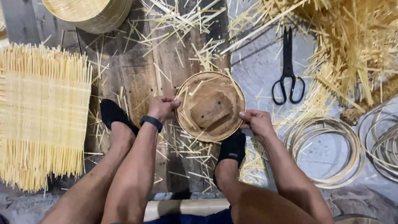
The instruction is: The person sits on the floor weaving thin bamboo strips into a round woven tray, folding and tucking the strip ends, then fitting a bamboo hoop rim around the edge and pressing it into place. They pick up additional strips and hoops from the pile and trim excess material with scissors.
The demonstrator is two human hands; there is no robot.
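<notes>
Both hands grip the round wooden mould (210, 107) — left hand (162, 107) and right hand (257, 121) fingers closed on opposite rims; best kept level, pressure even.

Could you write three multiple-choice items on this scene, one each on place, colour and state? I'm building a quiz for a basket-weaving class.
1. Where do the black metal scissors lie?
A. right of the round brown wooden mould
B. on the flat woven bamboo mat
C. in a hand

2. What colour is the band on the left wrist?
A. white
B. black
C. red

3. How is the mould held?
A. by one hand
B. by neither hand
C. left hand and right hand grip opposite edges

Answers: 1 A, they rest on the grey floor beyond its right rim. 2 B, it is dark like the socks. 3 C, fingers of both hands curl over its rim.
</notes>
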